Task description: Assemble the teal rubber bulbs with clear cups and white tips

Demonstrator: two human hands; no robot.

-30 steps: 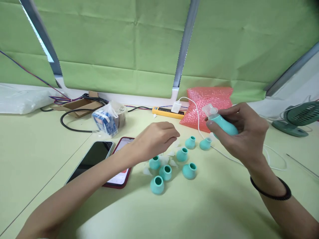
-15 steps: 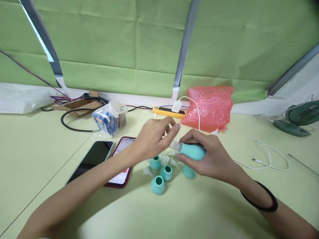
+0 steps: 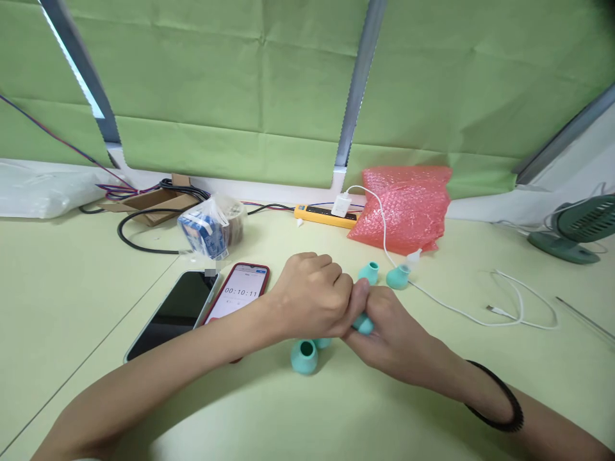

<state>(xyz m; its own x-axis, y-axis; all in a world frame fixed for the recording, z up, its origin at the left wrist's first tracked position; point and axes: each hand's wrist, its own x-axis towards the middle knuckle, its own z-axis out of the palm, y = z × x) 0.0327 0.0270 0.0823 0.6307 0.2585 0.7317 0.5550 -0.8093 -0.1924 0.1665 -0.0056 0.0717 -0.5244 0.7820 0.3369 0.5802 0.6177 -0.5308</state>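
My left hand point(image 3: 312, 298) and my right hand point(image 3: 389, 330) meet over the middle of the table, both closed. Between them a teal rubber bulb point(image 3: 364, 324) shows only as a small patch; my right hand grips it and my left fingers press against its end. Whether the bulb's clear tip is under my left hand is hidden. Loose teal rubber pieces lie around: one point(image 3: 303, 356) in front of my left hand, two more point(image 3: 369, 272) point(image 3: 398, 276) behind my right hand, the last with a clear tip beside it.
Two phones lie to the left, a black one point(image 3: 173, 312) and a red-cased one point(image 3: 240, 291) showing a timer. Behind are a bagged blue box point(image 3: 209, 230), a yellow power strip point(image 3: 327, 216), pink bubble wrap point(image 3: 403, 205), a white cable point(image 3: 480, 307) and a green fan point(image 3: 576, 230).
My right hand came down from the upper right with the teal bulb to the table's middle. My left hand closed onto the bulb's tip end; both hands now press together.
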